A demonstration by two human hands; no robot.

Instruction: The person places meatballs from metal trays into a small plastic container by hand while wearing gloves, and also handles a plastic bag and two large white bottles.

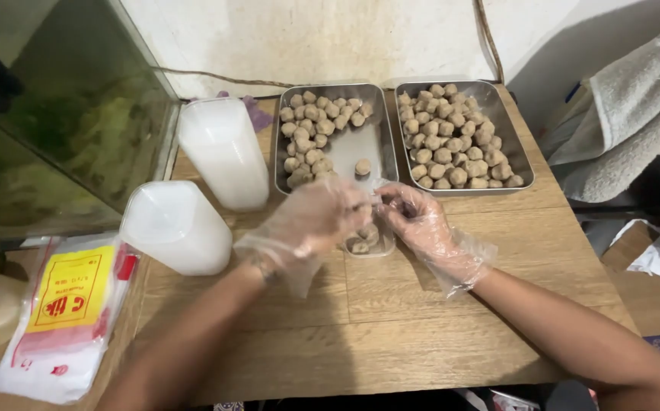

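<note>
Both hands wear loose clear plastic gloves and meet over the middle of the wooden table [421,304]. The left hand [318,217] and the right hand [414,217] have their fingertips pinched together on the top of a small clear bag [366,240] that hangs between and just below them. A few brown balls sit in the bottom of the bag, which rests on the table just in front of the trays.

Behind the hands, the left tray [345,144] is partly filled with brown balls along its left and back sides, with one ball [362,167] lying alone near the front. The right tray [497,103], touching it side by side, is nearly full of balls.

To the left lie two stacks of white cups [193,194] on their sides, and near the table's left edge a pack of bags [67,320] with a yellow label.
</note>
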